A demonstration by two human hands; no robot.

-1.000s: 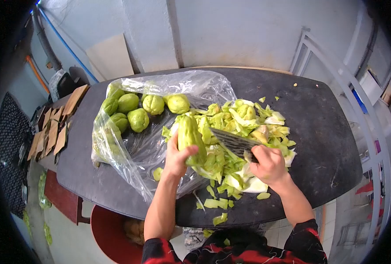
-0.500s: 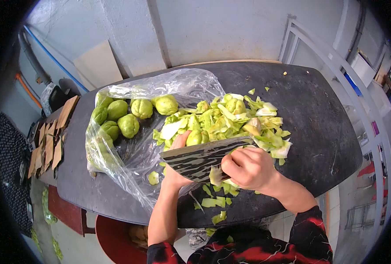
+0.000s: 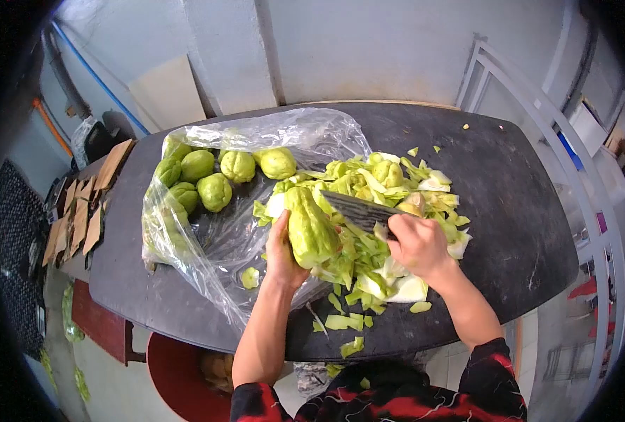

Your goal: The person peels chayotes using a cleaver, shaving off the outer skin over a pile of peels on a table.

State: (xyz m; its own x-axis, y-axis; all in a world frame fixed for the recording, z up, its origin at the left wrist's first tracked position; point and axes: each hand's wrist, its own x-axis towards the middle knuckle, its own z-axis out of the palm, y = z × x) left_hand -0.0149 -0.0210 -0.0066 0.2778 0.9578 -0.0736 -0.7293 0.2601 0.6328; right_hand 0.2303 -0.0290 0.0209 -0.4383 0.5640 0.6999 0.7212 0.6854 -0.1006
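Observation:
A large green chayote (image 3: 310,228) is gripped in my left hand (image 3: 283,254), upright and slightly tilted above the table. My right hand (image 3: 418,245) is closed around the handle of a wide knife (image 3: 362,211) with a dark patterned blade. The blade points left, its tip near the chayote's upper right side. Beneath and behind the knife lies a heap of green peelings and pale slices (image 3: 355,257). Several whole chayotes (image 3: 215,193) sit in a clear plastic bag (image 3: 217,260) to the left.
The dark table (image 3: 516,211) has loose scraps near its front edge. Below it at the left are a red tub (image 3: 168,373) and a dark red stool (image 3: 98,320). Cardboard pieces (image 3: 80,218) lie at the far left. A grey metal frame (image 3: 587,190) stands at the right.
The knife has swung from across the front of the chayote back to its right side. The chayote, mostly hidden behind the blade half a second ago, is in full view again.

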